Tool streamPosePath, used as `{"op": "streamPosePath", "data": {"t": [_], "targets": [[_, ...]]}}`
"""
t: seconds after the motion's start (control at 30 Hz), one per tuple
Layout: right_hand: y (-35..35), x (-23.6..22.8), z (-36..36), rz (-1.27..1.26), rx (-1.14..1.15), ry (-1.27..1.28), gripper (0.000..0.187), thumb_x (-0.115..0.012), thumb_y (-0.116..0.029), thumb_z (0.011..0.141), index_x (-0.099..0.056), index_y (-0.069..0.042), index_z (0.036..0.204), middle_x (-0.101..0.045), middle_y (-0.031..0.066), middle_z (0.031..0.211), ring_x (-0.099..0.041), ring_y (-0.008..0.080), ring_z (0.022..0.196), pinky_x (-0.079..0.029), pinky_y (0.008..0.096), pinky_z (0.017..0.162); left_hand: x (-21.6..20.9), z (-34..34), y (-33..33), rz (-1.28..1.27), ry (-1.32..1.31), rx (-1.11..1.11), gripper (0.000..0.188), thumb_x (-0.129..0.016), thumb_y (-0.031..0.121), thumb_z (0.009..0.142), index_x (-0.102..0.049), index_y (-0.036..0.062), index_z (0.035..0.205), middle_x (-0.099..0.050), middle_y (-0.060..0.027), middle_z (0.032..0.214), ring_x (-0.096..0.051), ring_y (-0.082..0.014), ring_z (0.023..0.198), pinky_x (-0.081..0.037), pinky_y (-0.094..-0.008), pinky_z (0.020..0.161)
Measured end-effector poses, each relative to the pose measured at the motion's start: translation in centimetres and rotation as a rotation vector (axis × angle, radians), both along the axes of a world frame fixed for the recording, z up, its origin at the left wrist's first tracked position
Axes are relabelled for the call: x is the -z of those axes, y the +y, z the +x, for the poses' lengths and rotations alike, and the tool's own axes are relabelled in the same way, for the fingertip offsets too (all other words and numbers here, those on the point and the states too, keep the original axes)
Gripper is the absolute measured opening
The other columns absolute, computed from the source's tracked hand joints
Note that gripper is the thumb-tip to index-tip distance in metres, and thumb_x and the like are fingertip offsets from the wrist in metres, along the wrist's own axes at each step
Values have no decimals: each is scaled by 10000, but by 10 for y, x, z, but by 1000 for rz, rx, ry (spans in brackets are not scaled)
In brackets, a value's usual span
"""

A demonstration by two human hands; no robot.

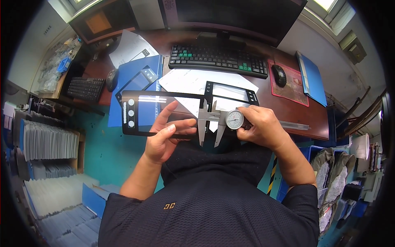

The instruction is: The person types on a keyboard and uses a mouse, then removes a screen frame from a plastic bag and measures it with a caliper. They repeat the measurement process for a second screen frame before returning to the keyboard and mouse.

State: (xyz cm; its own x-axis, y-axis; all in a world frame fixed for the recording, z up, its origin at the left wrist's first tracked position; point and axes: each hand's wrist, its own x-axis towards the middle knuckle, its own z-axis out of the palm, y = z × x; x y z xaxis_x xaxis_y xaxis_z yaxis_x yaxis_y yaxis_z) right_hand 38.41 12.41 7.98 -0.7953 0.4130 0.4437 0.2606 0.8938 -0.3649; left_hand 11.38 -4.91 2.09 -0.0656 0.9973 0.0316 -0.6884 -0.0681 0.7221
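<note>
My right hand point(261, 124) is closed around a dial caliper point(222, 119) with a round white dial. Its steel beam sticks out to the right past my hand. The caliper's jaws stand apart at the right end of a clear glass panel point(144, 113) with a black border and three white circles at its left end. My left hand point(164, 133) holds this panel near its lower edge, thumb in front and fingers spread. Whether the jaws touch the panel, I cannot tell. Just beyond the caliper, a smaller black-framed panel point(252, 96) rests on white paper point(181, 82).
A blue folder point(142, 61) with another dark-framed panel point(142, 79) lies at the left. Farther back are a black keyboard point(218, 59) and a monitor point(230, 18). A mouse point(279, 75) sits on a red pad point(292, 88), beside a blue binder point(311, 78). Stacked sheets point(49, 140) fill the left side.
</note>
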Motion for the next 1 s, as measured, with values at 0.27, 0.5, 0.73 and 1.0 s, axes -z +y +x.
{"op": "streamPosePath", "data": {"t": [0.27,0.5,0.73,1.0], "targets": [[0,1,0,7,-1,12,384,-737,-85,677,-687,-1,1048,-663,115,736,-686,294,665,-576,395,634,0,1,0,13,16,-7,671,-519,137,1009,-261,156,1628,-657,-276,1315,-686,-371,1181,-521,-476,1060],[0,2,1,0,0,11,371,-740,-88,677,-684,-4,1034,-666,116,737,-689,292,668,-575,393,636,2,1,1,25,21,-3,676,-517,131,1009,-253,156,1630,-652,-278,1324,-686,-371,1180,-527,-471,1053],[0,1,2,-51,12,-23,425,-746,-69,647,-688,10,1061,-681,169,808,-698,337,697,-588,401,656,2,1,1,14,6,-3,682,-523,134,1006,-250,156,1631,-652,-277,1324,-687,-371,1179,-541,-468,1035],[1,2,2,-46,8,-28,422,-745,-72,645,-689,13,1055,-685,168,808,-700,338,704,-592,402,664,1,1,1,8,40,-15,684,-521,139,1004,-249,154,1631,-654,-276,1319,-692,-368,1170,-553,-463,1017]]}}
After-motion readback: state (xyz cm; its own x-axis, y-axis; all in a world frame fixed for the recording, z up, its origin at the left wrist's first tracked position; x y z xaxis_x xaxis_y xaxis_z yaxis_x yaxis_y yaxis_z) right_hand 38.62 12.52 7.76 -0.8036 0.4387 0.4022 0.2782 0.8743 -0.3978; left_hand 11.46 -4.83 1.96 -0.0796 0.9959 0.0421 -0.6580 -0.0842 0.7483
